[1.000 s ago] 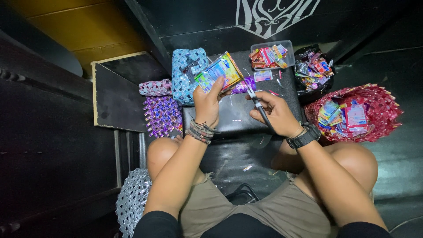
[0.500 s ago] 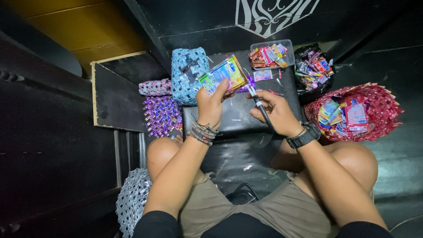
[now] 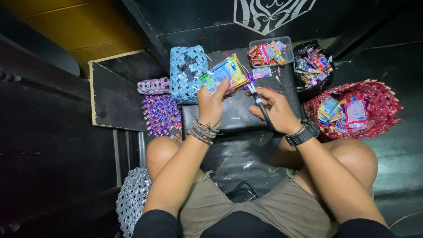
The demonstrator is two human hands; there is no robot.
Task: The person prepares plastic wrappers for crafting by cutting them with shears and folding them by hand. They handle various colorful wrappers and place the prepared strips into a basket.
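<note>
Hands working above a black surface (image 3: 238, 115): my left hand (image 3: 212, 103) is pinching a flattened, colourful wrapper (image 3: 224, 73), its long axis tilting up to the right, while my right hand (image 3: 275, 108), just beside it, is gripping a dark blade tool (image 3: 261, 105) whose tip is meeting the wrapper's right edge.

The left hand (image 3: 212, 102) holds a flat wrapper packet (image 3: 225, 73) up over the low table (image 3: 246, 115), and the right hand (image 3: 274, 107) sits just right of it, gripping a cutting tool (image 3: 260, 103) whose tip meets the packet's right edge. Behind the hands, a clear tub of wrappers (image 3: 269, 51) rests on the table's far edge. Right of the tub sits a bag of wrappers (image 3: 313, 67); nearer, right of the table, a woven basket (image 3: 379, 103) holds more. Left of the table stands a woven pouch (image 3: 187, 72), with a woven mat (image 3: 160, 113) further left.
</note>
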